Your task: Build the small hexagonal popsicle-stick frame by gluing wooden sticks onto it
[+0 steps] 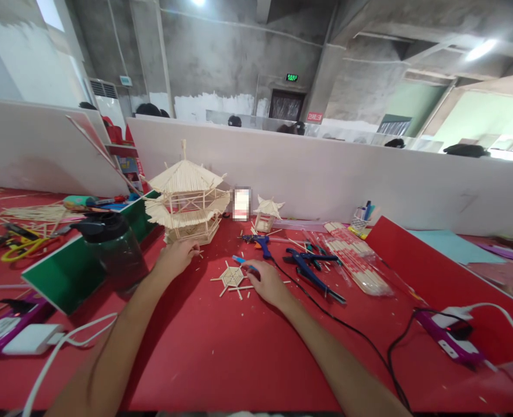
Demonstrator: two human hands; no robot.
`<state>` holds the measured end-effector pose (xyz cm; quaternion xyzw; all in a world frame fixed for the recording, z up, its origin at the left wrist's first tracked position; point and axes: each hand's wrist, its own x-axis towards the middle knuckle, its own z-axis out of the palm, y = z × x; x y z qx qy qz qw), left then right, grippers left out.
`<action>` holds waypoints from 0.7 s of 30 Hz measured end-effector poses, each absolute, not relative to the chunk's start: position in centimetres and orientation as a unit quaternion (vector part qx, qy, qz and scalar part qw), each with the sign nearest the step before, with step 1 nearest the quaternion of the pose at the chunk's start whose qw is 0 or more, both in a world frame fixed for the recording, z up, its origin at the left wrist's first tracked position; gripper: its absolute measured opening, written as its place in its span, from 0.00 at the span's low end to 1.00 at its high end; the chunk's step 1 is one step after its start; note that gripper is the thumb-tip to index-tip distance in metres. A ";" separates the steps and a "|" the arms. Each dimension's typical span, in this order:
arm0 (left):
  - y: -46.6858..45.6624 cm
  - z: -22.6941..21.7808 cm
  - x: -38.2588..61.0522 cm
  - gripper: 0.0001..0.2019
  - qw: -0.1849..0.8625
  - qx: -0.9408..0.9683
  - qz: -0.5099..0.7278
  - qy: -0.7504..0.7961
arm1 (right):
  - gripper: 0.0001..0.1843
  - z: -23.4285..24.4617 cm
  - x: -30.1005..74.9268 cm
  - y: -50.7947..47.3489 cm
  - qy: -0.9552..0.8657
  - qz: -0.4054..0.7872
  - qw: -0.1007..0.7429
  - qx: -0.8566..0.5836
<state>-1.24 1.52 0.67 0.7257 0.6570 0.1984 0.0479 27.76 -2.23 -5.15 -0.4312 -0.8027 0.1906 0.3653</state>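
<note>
At centre frame, the left hand (178, 258) curls against the pagoda (187, 202) base, grip unclear, while the right hand (268, 282) pinches a blue tool (239, 259) beside a flat stick web (233, 278). Around them a glue gun (262, 243) and stick packets (361, 260) lie on the red table (222, 347), with white partitions (326, 174) and concrete walls (222, 58) behind.

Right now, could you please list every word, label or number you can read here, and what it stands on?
No text can be read outright.
On the green sign above the door: lit characters, too small to read.
On the red sign beside it: white characters, too small.
On the stick packets: red print, blurred.
On the label beside the small model: pixelated out.
</note>
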 end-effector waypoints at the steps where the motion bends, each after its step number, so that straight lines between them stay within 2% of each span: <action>1: 1.6 0.6 -1.3 0.05 0.053 0.722 0.194 0.662 | 0.18 -5.1 27.8 -2.2 -0.803 0.190 0.365 -0.431; 9: 1.5 0.3 -1.5 0.10 0.046 0.717 0.206 0.665 | 0.18 -5.2 27.8 -2.1 -0.804 0.189 0.371 -0.425; 14: 2.1 -0.3 -1.8 0.09 0.064 0.705 0.207 0.675 | 0.18 -5.1 27.8 -2.2 -0.804 0.186 0.373 -0.424; 21: 2.5 -1.2 -2.7 0.12 0.089 0.702 0.256 0.659 | 0.16 -5.1 27.9 -2.2 -0.807 0.185 0.357 -0.433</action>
